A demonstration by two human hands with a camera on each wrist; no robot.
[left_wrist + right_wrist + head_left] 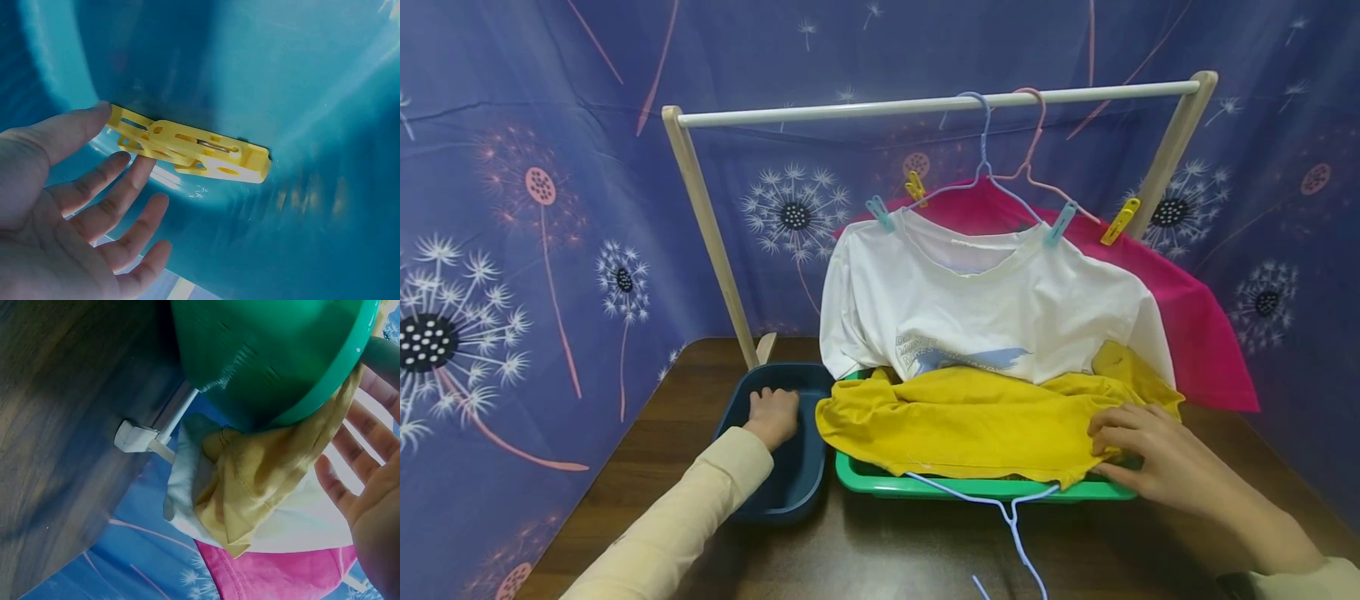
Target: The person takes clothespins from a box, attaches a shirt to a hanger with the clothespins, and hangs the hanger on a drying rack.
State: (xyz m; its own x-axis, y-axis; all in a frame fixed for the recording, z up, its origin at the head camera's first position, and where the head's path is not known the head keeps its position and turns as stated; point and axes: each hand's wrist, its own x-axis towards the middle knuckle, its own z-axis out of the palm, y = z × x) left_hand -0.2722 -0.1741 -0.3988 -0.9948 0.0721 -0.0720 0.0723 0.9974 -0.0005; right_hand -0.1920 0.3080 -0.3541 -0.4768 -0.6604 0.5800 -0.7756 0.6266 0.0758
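Observation:
In the left wrist view, the thumb and fingertips of my left hand (pixel 94 200) pinch the left end of a yellow plastic clothespin (pixel 212 153). That hand reaches into the dark blue basin (pixel 801 483). My right hand (pixel 1142 450) touches the right edge of a yellow garment (pixel 970 425), its fingers loosely spread in the right wrist view. The garment lies across a green basket (pixel 917 485). A light blue hanger (pixel 1011 517) pokes out from under its front edge, with the hook toward me.
A white T-shirt (pixel 940 308) and a magenta garment (pixel 1202 325) hang by hangers from a white rail (pixel 850 110) on wooden posts. Blue clothespins (pixel 1060 223) and yellow clothespins (pixel 1120 222) clip them. Everything stands on a dark wooden table (pixel 880 550) before a blue dandelion-print cloth (pixel 587 167).

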